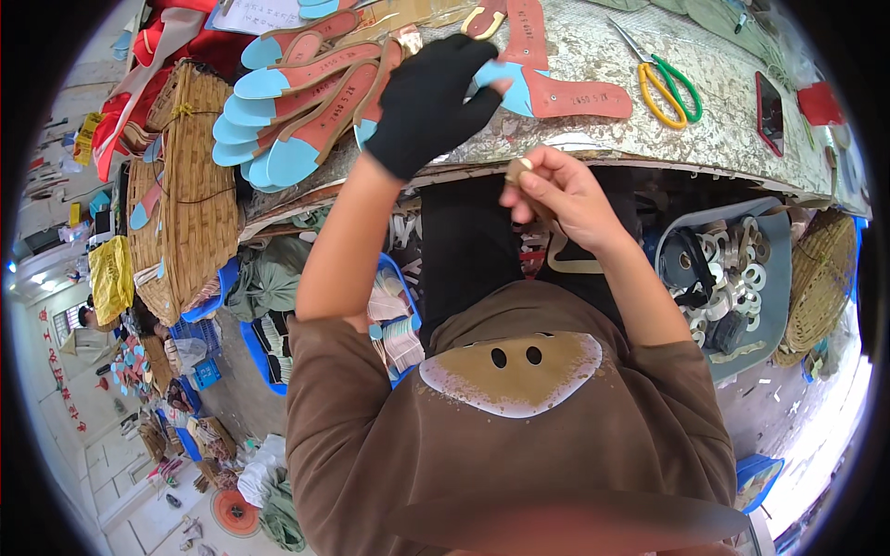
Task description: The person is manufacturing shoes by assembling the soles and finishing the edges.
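My left hand (431, 107), in a black glove with bare fingertips, reaches over the workbench. Its thumb and fingers are apart beside the light-blue end of a pink insole (584, 98); whether they touch it I cannot tell. A second pink insole (527, 39) lies crosswise to that one, their blue ends close together. To the left of the glove is a fanned pile of similar blue-tipped insoles (311, 102). My bare right hand (561, 190) is held off the bench's near edge, thumb and fingers pinching a small brownish piece (514, 170) that the fingers partly cover.
Scissors (669, 88) with green and orange handles lie right on the worn bench (575, 139), near a phone (769, 113). Below right, a grey bin (779, 278) holds tape rolls. Blue baskets (400, 278) stand below left, and a woven bamboo basket (190, 213) is farther left.
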A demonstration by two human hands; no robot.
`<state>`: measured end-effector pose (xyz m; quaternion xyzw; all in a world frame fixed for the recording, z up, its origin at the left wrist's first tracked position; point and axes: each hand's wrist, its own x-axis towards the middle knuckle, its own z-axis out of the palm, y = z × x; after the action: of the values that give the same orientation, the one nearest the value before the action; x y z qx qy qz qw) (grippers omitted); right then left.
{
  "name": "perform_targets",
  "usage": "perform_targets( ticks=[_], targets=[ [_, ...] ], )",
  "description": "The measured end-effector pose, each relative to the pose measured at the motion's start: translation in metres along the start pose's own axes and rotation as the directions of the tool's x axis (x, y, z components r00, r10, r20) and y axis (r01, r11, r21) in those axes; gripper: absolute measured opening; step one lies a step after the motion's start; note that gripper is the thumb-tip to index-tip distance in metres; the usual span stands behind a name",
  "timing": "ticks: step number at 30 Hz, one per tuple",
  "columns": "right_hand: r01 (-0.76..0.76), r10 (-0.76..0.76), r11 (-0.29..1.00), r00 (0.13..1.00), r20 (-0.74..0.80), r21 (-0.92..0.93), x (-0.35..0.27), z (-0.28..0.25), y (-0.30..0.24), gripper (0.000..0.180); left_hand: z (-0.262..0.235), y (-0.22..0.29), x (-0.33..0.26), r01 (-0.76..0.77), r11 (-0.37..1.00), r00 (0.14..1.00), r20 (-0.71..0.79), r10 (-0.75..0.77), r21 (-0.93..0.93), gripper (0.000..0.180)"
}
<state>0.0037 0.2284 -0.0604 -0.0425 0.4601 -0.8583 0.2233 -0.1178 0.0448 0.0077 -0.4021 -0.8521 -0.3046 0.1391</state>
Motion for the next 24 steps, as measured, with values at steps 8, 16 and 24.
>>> perform_targets(
  ticks=[8, 16, 24],
  targets=[
    [0.148, -0.203, 0.899, 0.975, -0.092, -0.411, 0.013, 0.003, -0.052, 0.025, 0.04, -0.011, -0.005, 0.233, 0.972, 0.971, -0.048, -0.235, -0.035, 0.016],
    [0.255, -0.321, 0.75, 0.947, 0.002, -0.61, 0.08, -0.041, -0.074, 0.021, 0.053, -0.012, -0.052, 0.131, 0.979, 0.939, -0.298, -0.173, -0.154, 0.021],
    [0.0, -0.067, 0.612, 0.996, -0.052, -0.791, 0.097, -0.037, -0.084, 0.018, 0.056, -0.013, -0.052, 0.14, 0.902, 0.908, -0.31, -0.281, -0.409, 0.037]
  ],
)
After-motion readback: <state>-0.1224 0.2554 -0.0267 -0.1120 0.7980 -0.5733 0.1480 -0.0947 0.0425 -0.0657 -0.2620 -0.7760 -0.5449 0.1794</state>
